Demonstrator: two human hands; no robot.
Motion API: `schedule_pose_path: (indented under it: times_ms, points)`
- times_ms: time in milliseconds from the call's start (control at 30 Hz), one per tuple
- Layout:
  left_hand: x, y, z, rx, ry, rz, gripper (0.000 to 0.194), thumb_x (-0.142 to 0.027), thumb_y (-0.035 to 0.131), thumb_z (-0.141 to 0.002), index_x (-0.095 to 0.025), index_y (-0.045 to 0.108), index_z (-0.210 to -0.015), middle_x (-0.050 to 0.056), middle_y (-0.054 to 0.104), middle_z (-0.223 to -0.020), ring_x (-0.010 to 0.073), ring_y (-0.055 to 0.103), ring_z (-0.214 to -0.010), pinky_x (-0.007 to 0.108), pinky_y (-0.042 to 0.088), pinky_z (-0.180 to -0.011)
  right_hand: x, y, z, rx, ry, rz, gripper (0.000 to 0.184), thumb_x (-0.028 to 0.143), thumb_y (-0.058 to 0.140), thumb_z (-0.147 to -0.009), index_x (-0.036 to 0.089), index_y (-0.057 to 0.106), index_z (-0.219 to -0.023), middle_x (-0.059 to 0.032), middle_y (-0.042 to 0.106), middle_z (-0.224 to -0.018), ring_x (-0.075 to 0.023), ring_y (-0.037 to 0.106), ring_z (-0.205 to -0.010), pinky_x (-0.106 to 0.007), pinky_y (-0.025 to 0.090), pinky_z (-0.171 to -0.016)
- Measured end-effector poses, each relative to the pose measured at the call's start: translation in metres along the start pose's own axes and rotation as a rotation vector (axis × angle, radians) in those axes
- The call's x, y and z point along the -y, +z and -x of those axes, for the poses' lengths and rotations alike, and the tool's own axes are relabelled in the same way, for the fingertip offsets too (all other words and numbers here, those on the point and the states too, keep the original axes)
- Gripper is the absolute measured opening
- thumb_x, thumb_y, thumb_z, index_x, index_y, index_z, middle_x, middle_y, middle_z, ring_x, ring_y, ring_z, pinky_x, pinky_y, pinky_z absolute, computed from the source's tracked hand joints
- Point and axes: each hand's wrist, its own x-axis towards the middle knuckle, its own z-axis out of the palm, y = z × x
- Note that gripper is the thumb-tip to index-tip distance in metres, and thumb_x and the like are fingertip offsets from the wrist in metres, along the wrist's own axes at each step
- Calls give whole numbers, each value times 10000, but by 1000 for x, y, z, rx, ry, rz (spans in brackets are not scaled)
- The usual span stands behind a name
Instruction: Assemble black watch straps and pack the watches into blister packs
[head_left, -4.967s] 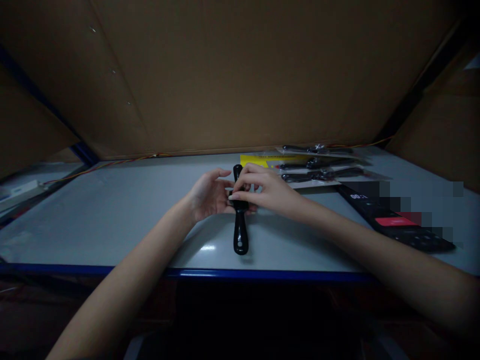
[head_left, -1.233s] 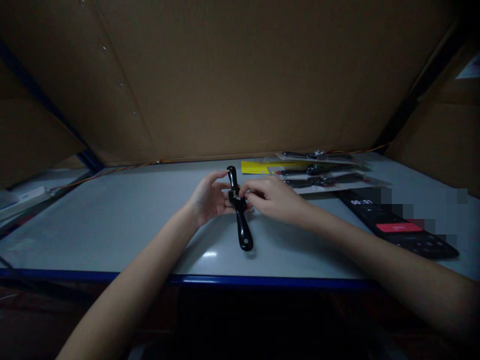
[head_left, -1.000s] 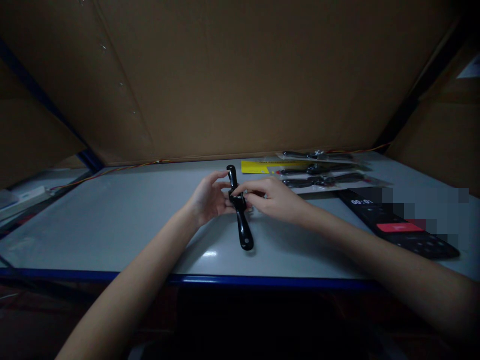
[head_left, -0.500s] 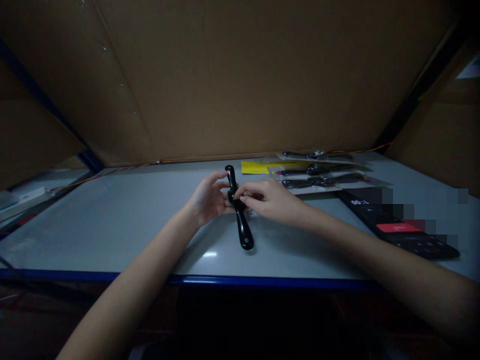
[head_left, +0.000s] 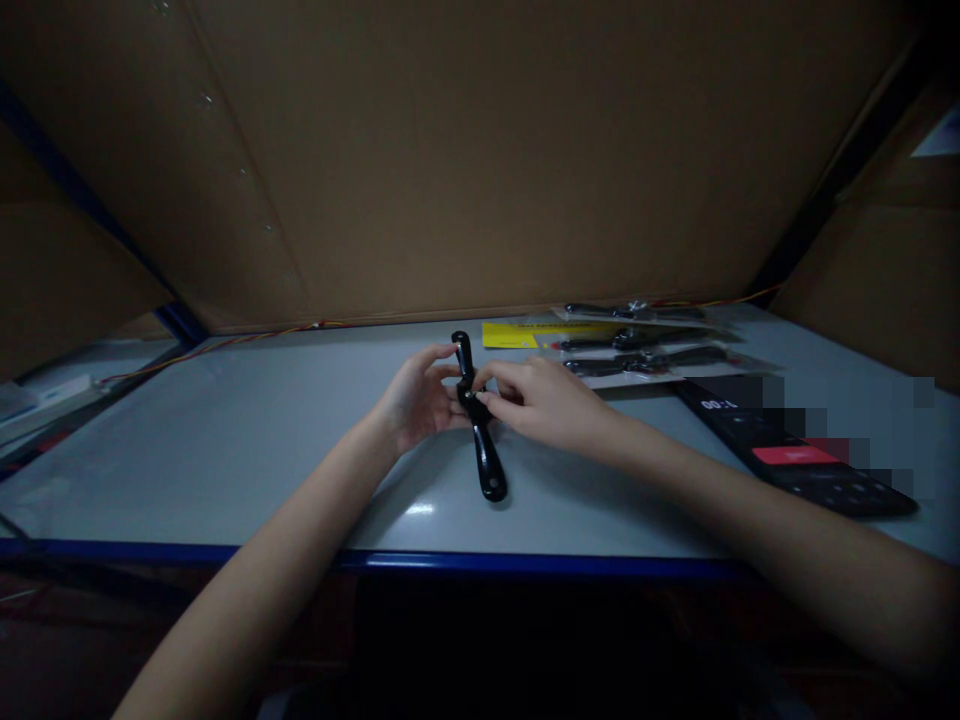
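Left hand [head_left: 416, 400] curls around the far stem of a glossy black long-handled tool [head_left: 489, 465], right hand [head_left: 547, 405] pinching its middle with the fingertips — and the tool sits mid-bench, its near end down on the pale grey bench top [head_left: 225, 470]!

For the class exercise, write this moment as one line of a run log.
left hand: fingers around upper end of black spokeshave | right hand: fingertips at its middle | lower handle: over grey bench | beyond: packaged spokeshaves

A glossy black tool [head_left: 486, 465], a pale grey worktop [head_left: 225, 470] with a dark blue edge [head_left: 225, 553], a yellow card [head_left: 510, 337] behind, and a black timer [head_left: 832, 478] with a red button [head_left: 784, 455].
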Motion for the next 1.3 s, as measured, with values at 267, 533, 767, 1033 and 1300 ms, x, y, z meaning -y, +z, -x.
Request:
schedule_pose_path:
  times_ms: [267,533,767,1033,1300]
  points:
    - [2,4,1,45,-1,2,260,-363,491,-781,-124,553,-862,62,623,-674,165,603,-588,312,477,-646,0,11,0,-60,54,23,221,419,501,-829,204,551,-821,10,550,-621,-103,446,-522,-250,187,-487]
    - [6,3,-1,108,-10,7,196,-288,494,-751,-132,564,-847,37,613,-664,127,577,-559,258,464,-614,0,14,0,-51,75,-38,212,391,459,-856,198,513,-784,1,568,-648,-112,482,-560,-247,228,-499]
    - [6,1,-4,92,-69,-58,211,-205,475,-771,-73,551,-918,103,667,-741,192,663,-717,331,489,-776,-9,-5,-4,-36,61,-83,297,477,492,-822,194,570,-779,12,533,-578,-107,453,-521,-239,249,-479]
    - [11,-4,-13,-42,37,-51,219,-99,535,-788,-35,481,-990,217,641,-986,241,674,-819,338,513,-820,-82,-61,-31,-14,180,43,223,345,459,-838,189,617,-850,-34,641,-723,-136,586,-632,-232,424,-522]
    - [13,-10,-16,-83,89,-61,185,-79,522,-794,-49,464,-967,224,638,-988,242,679,-784,324,543,-746,-125,-48,-38,214,224,652,309,352,426,-842,232,671,-988,-75,686,-858,-190,633,-750,-284,445,-664]
